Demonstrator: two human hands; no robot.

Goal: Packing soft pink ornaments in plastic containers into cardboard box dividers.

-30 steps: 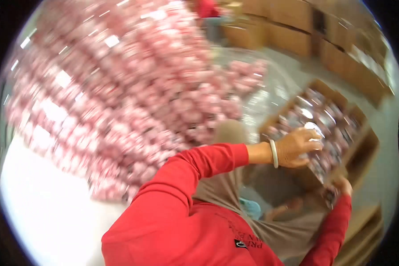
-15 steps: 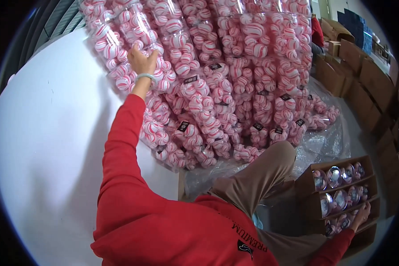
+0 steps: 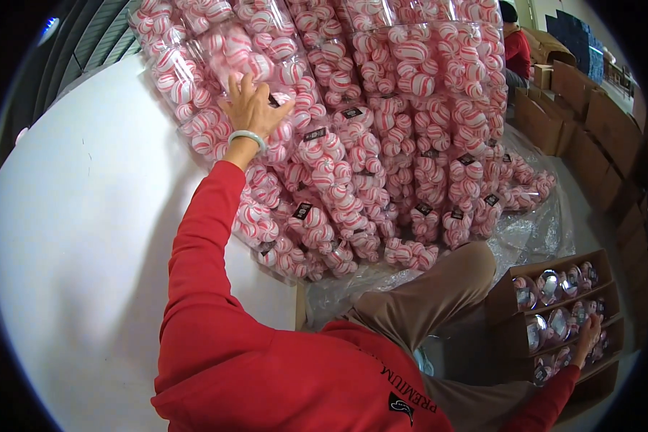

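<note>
My left hand (image 3: 255, 111) reaches to the upper left of the pile. Its fingers are bent round the end of a clear plastic tube (image 3: 237, 50) filled with red-and-white striped balls; the tube is slightly blurred. Many similar tubes (image 3: 410, 57) are stacked beside it, several with small black labels. At the lower right, my right hand (image 3: 590, 338) rests over a brown carton (image 3: 500, 317) with dividers. Its fingers are stretched out against the ends of tubes (image 3: 558, 324) standing in rows inside. The fingertips partly blend with the packs there.
A white tabletop (image 3: 79, 216) extends along the left. Clear plastic sheeting (image 3: 533, 230) lies under and beside the pile. Open brown cartons (image 3: 605, 137) line the right side. A person in red (image 3: 515, 50) is at the far right, near blue stacks (image 3: 572, 39).
My left hand has shifted slightly right and nearer, with its fingers now round a tube's end; that tube has moved. My right hand has moved up from the carton's front row toward the middle row.
</note>
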